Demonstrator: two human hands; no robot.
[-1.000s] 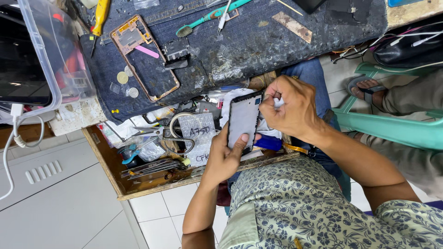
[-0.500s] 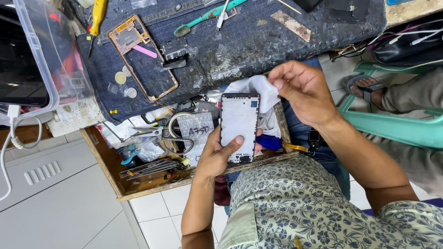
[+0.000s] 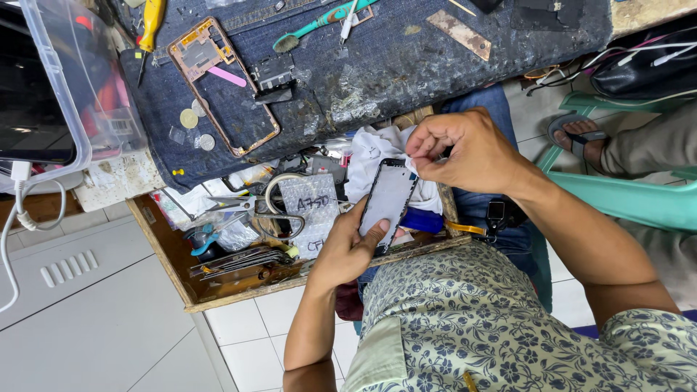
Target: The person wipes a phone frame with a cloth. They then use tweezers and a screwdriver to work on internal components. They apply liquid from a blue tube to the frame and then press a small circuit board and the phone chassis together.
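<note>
Over the open drawer [image 3: 218, 290] below the bench [image 3: 406, 65], the left hand [image 3: 348, 250] is gripping a phone screen panel [image 3: 388, 199] by its lower end — thumb across the glass. At its top corner the right hand [image 3: 465, 149] is pinching, fingertips together, beside a white cloth [image 3: 374, 149].

White square-tiled floor [image 3: 261, 341], denim-covered workbench [image 3: 406, 65], open wooden drawer [image 3: 170, 254], clear plastic storage bin [image 3: 54, 87], green plastic chair [image 3: 632, 199], even daylight
</note>
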